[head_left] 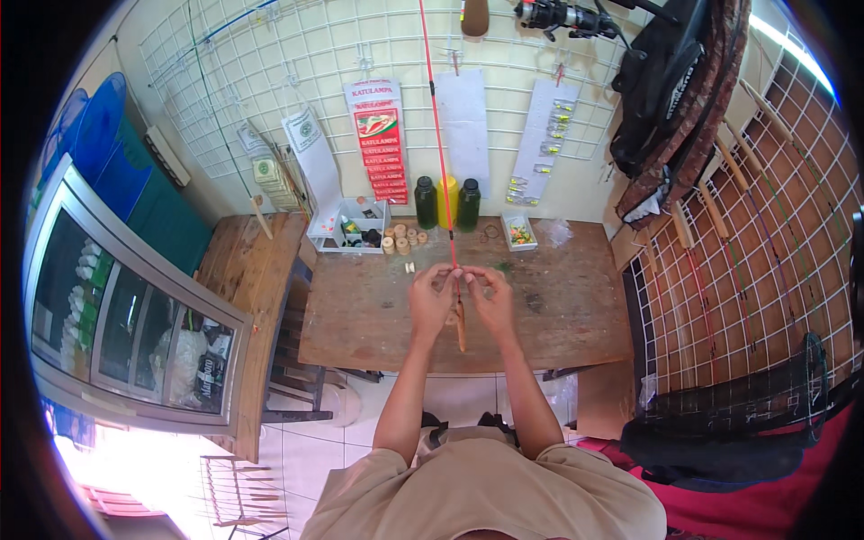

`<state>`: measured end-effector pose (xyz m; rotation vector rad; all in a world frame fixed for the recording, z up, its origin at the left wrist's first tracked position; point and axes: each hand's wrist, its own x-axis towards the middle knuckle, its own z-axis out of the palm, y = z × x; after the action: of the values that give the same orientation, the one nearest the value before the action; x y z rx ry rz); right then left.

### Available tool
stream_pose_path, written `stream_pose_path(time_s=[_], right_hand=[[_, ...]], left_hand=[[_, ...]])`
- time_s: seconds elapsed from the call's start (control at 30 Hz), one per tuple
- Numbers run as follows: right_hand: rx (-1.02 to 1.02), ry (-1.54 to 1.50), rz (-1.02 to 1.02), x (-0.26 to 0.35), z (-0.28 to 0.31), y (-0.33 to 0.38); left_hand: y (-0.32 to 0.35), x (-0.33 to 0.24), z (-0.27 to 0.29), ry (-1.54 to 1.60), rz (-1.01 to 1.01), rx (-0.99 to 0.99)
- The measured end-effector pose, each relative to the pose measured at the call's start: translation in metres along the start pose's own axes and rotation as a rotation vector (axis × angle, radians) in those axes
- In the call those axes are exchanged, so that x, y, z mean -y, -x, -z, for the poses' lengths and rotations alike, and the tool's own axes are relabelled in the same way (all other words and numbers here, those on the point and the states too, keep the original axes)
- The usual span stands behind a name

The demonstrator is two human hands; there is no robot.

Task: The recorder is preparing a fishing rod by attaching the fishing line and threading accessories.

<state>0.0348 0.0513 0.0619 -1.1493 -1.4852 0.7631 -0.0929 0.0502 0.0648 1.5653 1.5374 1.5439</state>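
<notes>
A thin red fishing rod (438, 121) stands in front of me, running from the top of the view down to a wooden handle (462, 331) over the table's near half. Its lower shaft passes between my hands. My left hand (434, 299) is closed, thumb and fingers pinching at the shaft just above the handle. Close against it, my right hand (491, 301) also pinches at the shaft, its fingertips meeting those of the left. Any line or small part between the fingertips is too small to make out. A pale spool (409, 267) lies left of the hands.
On the wooden table (567, 306), several corks (402, 238), a divided white box (364, 219), dark bottles (426, 202) and a tray of colourful bits (518, 231) line the back. A glass cabinet (135, 306) stands left. Rods hang on the right rack (738, 225).
</notes>
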Motion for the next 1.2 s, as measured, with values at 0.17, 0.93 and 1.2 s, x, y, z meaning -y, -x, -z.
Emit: stream_pose_path(time_s=[0.17,0.93,1.2], right_hand=[[-0.023,-0.063,0.103,0.022,-0.042,-0.02],[-0.078,0.05,0.232,0.043,-0.16,-0.068],[0.012,0.064,0.258,0.047,-0.168,-0.095]], left_hand=[[-0.028,0.016,0.036,-0.122,-0.074,-0.023],[-0.095,0.065,0.132,-0.101,-0.056,0.014],[-0.117,0.057,0.14,-0.057,-0.026,0.03]])
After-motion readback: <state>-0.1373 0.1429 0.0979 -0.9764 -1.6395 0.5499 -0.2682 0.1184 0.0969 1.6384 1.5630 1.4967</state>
